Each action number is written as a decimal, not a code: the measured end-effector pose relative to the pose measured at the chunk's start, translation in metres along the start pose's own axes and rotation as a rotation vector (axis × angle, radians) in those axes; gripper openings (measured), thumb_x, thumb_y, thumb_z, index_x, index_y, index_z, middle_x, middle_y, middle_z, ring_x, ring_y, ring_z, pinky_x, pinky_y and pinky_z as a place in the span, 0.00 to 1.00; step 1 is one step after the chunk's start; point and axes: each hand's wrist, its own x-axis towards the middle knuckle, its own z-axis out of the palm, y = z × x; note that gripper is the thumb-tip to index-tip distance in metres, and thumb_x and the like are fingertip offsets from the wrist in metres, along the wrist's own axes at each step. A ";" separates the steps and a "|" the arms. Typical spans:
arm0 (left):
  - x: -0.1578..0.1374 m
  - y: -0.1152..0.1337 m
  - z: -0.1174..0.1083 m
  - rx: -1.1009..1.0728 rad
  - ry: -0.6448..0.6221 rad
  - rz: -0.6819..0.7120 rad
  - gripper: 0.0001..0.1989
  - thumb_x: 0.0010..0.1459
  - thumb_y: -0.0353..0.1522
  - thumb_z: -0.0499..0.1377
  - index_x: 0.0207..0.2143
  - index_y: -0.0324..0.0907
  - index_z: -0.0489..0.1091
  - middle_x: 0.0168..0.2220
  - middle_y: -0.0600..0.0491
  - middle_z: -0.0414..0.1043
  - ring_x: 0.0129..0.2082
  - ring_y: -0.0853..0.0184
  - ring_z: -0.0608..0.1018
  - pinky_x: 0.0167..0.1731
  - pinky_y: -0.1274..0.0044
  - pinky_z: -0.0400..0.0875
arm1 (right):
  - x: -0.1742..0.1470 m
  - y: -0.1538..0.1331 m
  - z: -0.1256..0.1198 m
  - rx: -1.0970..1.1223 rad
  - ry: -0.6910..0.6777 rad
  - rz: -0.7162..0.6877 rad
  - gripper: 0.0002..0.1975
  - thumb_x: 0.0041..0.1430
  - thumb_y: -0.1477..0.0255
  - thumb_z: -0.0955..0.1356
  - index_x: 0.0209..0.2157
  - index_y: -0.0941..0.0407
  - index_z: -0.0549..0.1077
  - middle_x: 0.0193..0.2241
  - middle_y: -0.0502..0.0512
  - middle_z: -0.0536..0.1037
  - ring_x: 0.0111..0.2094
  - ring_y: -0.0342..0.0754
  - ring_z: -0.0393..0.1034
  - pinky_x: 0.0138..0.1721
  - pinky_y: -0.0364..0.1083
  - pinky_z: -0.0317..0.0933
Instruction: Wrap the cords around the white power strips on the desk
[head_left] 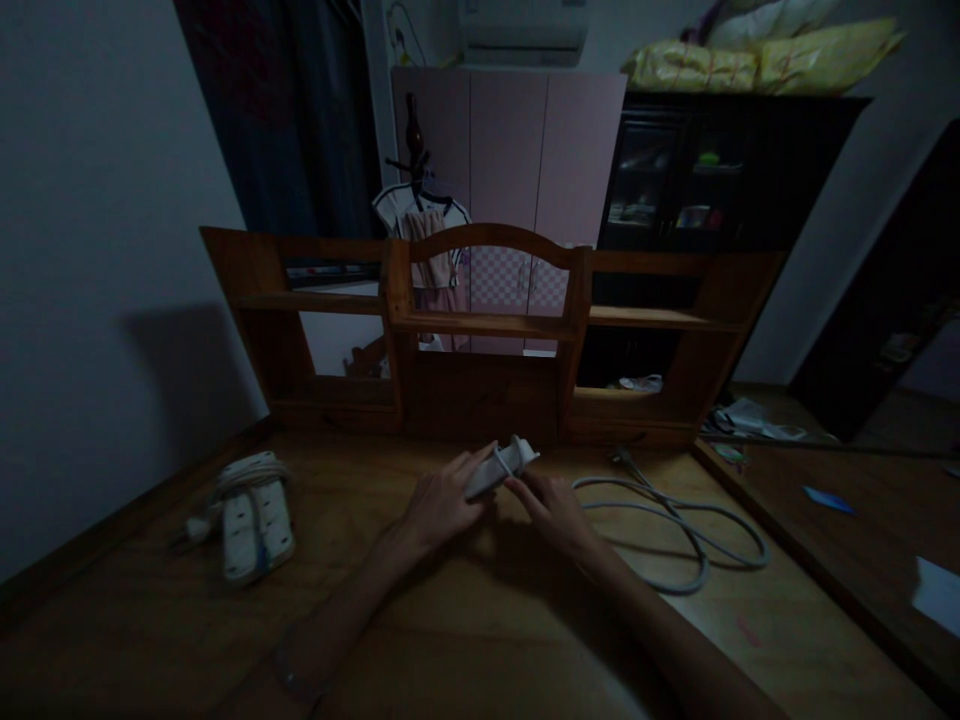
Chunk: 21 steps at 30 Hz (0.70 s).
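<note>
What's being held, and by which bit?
A long whitish thing: the left hand grips its near end; the right hand seems to pinch the cord round its other end.

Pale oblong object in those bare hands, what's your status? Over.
Bare left hand: gripping the pale oblong object. Bare right hand: close against its far end. Possible snag: looped grey cable on the brown wooden tabletop, right of both hands.
</note>
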 end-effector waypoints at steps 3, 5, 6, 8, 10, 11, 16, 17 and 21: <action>0.000 -0.006 -0.008 -0.044 -0.083 0.028 0.37 0.54 0.36 0.60 0.63 0.58 0.47 0.57 0.55 0.64 0.50 0.60 0.73 0.45 0.73 0.68 | 0.001 0.005 0.002 0.005 -0.011 0.019 0.28 0.65 0.54 0.55 0.30 0.58 0.75 0.25 0.55 0.77 0.27 0.46 0.70 0.27 0.42 0.50; -0.001 -0.007 -0.008 -0.025 -0.092 0.033 0.38 0.55 0.37 0.59 0.63 0.60 0.44 0.58 0.56 0.64 0.49 0.60 0.74 0.43 0.73 0.68 | 0.002 0.007 0.003 -0.023 -0.019 0.016 0.28 0.66 0.55 0.54 0.32 0.58 0.75 0.27 0.56 0.78 0.28 0.47 0.71 0.28 0.42 0.51; -0.002 -0.006 -0.007 0.004 -0.080 0.023 0.38 0.55 0.38 0.59 0.63 0.61 0.43 0.57 0.55 0.65 0.48 0.60 0.74 0.42 0.73 0.68 | 0.002 0.008 0.003 -0.048 -0.021 0.010 0.27 0.66 0.55 0.54 0.34 0.58 0.75 0.29 0.56 0.78 0.29 0.47 0.71 0.29 0.42 0.51; -0.003 -0.004 -0.001 0.093 -0.037 -0.017 0.38 0.56 0.39 0.58 0.64 0.60 0.40 0.53 0.53 0.69 0.45 0.59 0.76 0.39 0.74 0.68 | 0.003 0.009 0.003 -0.118 -0.025 -0.002 0.25 0.67 0.57 0.53 0.39 0.56 0.74 0.32 0.57 0.79 0.32 0.48 0.72 0.30 0.42 0.52; -0.004 -0.002 0.006 0.210 0.006 -0.073 0.38 0.57 0.39 0.57 0.64 0.58 0.39 0.47 0.51 0.72 0.40 0.59 0.77 0.35 0.74 0.68 | 0.003 0.009 0.002 -0.213 -0.032 -0.003 0.23 0.68 0.59 0.52 0.41 0.55 0.73 0.31 0.56 0.79 0.32 0.48 0.73 0.29 0.42 0.51; -0.004 -0.002 0.008 0.272 0.023 -0.106 0.38 0.57 0.39 0.57 0.64 0.58 0.39 0.43 0.51 0.72 0.37 0.60 0.77 0.33 0.75 0.67 | 0.003 0.008 0.002 -0.271 -0.032 -0.002 0.22 0.68 0.60 0.52 0.42 0.54 0.72 0.30 0.55 0.79 0.31 0.48 0.73 0.28 0.42 0.50; -0.005 -0.010 0.014 0.481 0.098 -0.246 0.38 0.58 0.37 0.56 0.65 0.56 0.37 0.38 0.50 0.69 0.32 0.61 0.75 0.30 0.75 0.65 | 0.003 0.002 0.004 -0.555 -0.079 -0.054 0.15 0.68 0.66 0.56 0.37 0.55 0.70 0.26 0.54 0.78 0.24 0.45 0.70 0.23 0.44 0.41; -0.006 -0.012 0.014 0.502 0.103 -0.244 0.39 0.58 0.37 0.56 0.65 0.57 0.37 0.38 0.50 0.69 0.33 0.61 0.75 0.30 0.75 0.64 | 0.003 0.002 0.003 -0.585 -0.081 -0.079 0.14 0.68 0.67 0.57 0.36 0.55 0.70 0.27 0.54 0.78 0.24 0.45 0.70 0.23 0.44 0.40; -0.006 -0.017 0.017 0.570 0.085 -0.184 0.41 0.56 0.34 0.59 0.64 0.58 0.37 0.35 0.52 0.67 0.32 0.64 0.74 0.28 0.78 0.62 | 0.004 0.000 -0.009 -0.628 -0.018 -0.181 0.12 0.67 0.69 0.59 0.34 0.56 0.70 0.30 0.54 0.76 0.28 0.44 0.69 0.25 0.44 0.42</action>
